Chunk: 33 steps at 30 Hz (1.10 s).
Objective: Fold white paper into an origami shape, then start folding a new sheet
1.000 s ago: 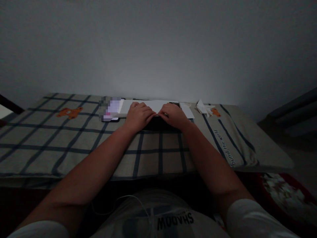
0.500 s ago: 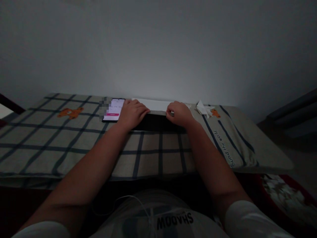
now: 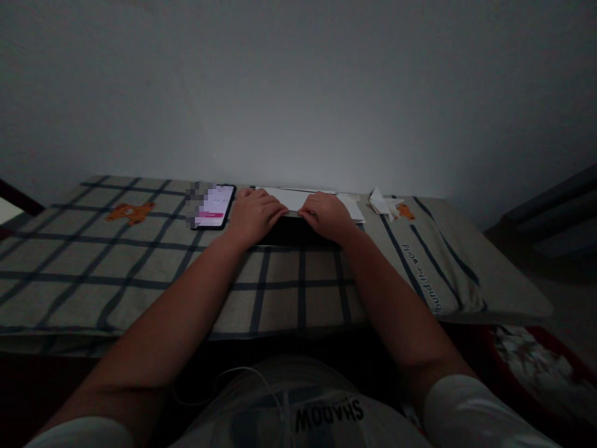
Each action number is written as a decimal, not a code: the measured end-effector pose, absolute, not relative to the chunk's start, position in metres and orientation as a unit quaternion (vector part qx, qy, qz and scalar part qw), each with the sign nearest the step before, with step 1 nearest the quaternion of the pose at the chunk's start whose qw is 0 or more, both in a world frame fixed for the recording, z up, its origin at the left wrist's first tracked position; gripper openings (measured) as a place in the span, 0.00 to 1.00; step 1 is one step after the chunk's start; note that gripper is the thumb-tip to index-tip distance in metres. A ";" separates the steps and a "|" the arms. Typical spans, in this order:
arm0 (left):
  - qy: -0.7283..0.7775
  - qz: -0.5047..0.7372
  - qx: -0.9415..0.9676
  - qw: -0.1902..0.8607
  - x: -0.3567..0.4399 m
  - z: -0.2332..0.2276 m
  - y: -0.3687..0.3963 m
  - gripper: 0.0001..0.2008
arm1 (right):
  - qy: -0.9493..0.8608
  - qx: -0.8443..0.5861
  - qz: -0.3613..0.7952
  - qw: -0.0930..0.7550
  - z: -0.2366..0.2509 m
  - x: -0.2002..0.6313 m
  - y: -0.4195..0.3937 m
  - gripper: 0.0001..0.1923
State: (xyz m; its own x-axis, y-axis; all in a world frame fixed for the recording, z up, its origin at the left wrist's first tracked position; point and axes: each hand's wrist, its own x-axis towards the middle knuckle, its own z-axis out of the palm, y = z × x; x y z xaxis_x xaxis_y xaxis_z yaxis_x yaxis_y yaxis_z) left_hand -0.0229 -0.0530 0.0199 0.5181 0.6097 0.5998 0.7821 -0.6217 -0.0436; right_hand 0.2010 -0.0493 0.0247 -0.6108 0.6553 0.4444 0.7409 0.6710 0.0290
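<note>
Both hands lie palm-down on a white paper [image 3: 293,198] at the far edge of the desk [image 3: 140,261], close to the wall. The left hand [image 3: 254,214] has its fingers spread flat and pressing on the sheet's left part; it grips nothing. The right hand [image 3: 326,216] looks much the same, fingers curled a little over the paper's near edge, though whether it pinches that edge or only presses it cannot be told in this dim light. The fingertips of the 2 hands nearly meet over the middle of the sheet.

Under the paper and just nearer than the hands sits a dark flat thing [image 3: 298,235], too dim to name. Just left of the left hand is a lit phone [image 3: 215,206], apart from the paper. Right of the right hand a second white sheet [image 3: 353,207] juts out, and further right lies a crumpled white piece [image 3: 381,202].

The step in hand seems to be pressing a fold into the paper. A next move would likely call for running the fingertips outward along the crease, keeping the edges matched.
</note>
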 end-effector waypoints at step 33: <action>-0.438 -0.468 -0.754 0.142 -0.045 0.021 -0.040 0.14 | -0.865 -0.419 -0.015 0.276 0.024 0.220 -0.046 0.09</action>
State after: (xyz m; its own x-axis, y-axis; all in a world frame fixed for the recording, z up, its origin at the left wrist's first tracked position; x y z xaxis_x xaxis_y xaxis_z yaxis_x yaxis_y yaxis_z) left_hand -0.0455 -0.0398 0.0212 0.1775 0.5284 0.8302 0.7941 -0.5752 0.1963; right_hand 0.2201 -0.0461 0.0240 -0.4973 0.7162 0.4896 0.7325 0.6490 -0.2055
